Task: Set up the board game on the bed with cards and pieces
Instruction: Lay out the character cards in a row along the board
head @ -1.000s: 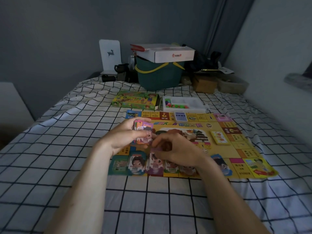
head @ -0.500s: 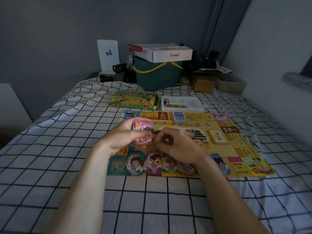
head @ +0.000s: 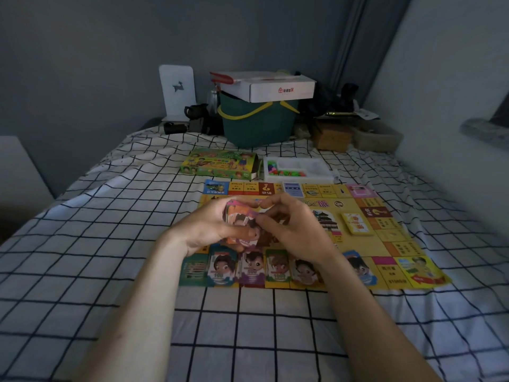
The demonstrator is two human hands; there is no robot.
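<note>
A yellow game board (head: 391,244) lies flat on the checked bed. My left hand (head: 203,230) grips a stack of play-money cards (head: 239,216) above the board's left half. My right hand (head: 292,230) meets the stack from the right and pinches its top card with thumb and fingers. Several money cards with cartoon faces (head: 252,267) lie in a row along the board's near edge. A small yellow card deck (head: 355,223) sits on the board's right side, and a blue card (head: 293,189) lies near its far edge.
Beyond the board lie the green game box (head: 220,164) and a white tray of coloured pieces (head: 298,169). A green bucket (head: 257,125) topped by a white carton, a white stand and small boxes crowd the bed's head. A wall runs along the right.
My right hand has risen from the row of cards to the stack and now pinches its top card. My left hand holds the stack slightly higher.
</note>
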